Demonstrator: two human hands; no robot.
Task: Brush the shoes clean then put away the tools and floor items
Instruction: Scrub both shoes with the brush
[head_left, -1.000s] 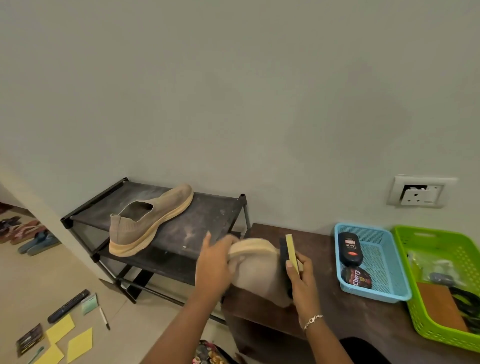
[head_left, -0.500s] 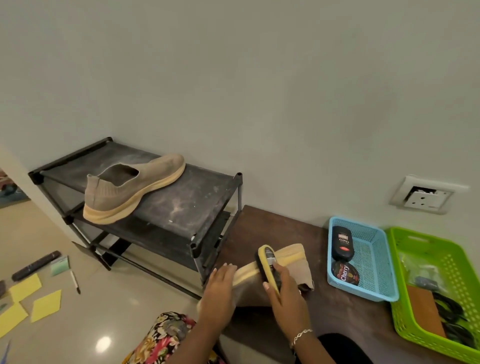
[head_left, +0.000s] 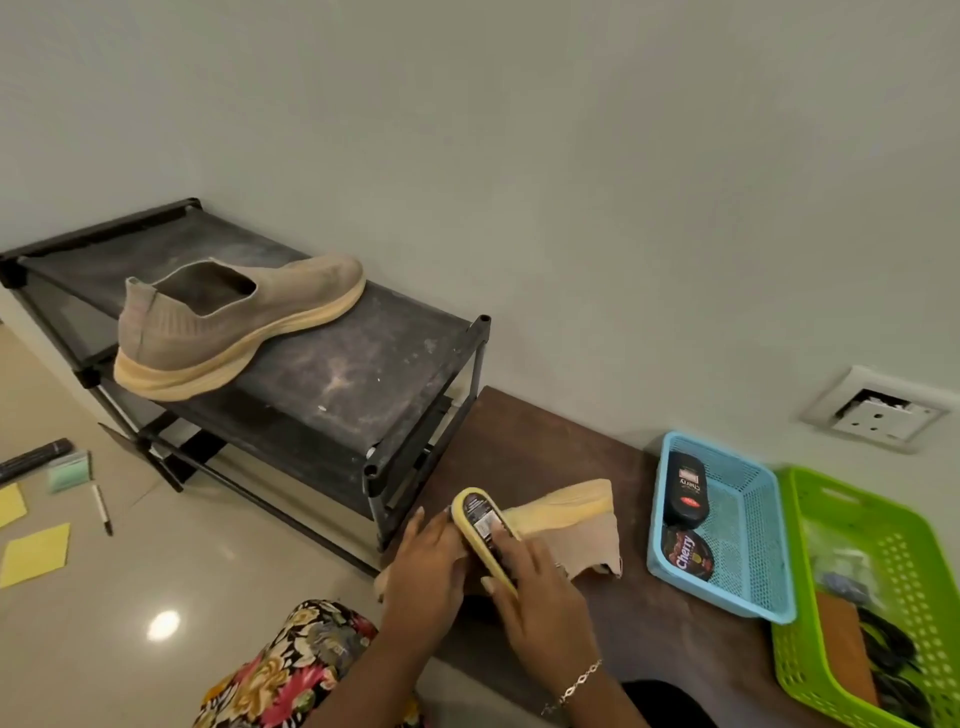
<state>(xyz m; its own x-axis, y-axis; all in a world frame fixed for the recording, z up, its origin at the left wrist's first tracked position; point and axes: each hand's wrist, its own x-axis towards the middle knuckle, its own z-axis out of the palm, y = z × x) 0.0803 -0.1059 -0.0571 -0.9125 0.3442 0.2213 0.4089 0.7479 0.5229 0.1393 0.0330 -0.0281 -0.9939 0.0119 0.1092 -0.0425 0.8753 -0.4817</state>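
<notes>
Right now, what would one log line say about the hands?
step: brushing | left hand: holds shoe on bench | right hand: grips yellow brush | second shoe: on rack

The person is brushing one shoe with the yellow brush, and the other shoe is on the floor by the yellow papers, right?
Not quite. The other shoe sits on top of the black rack, not on the floor; the head view shows it. The yellow brush is on the first shoe.
</notes>
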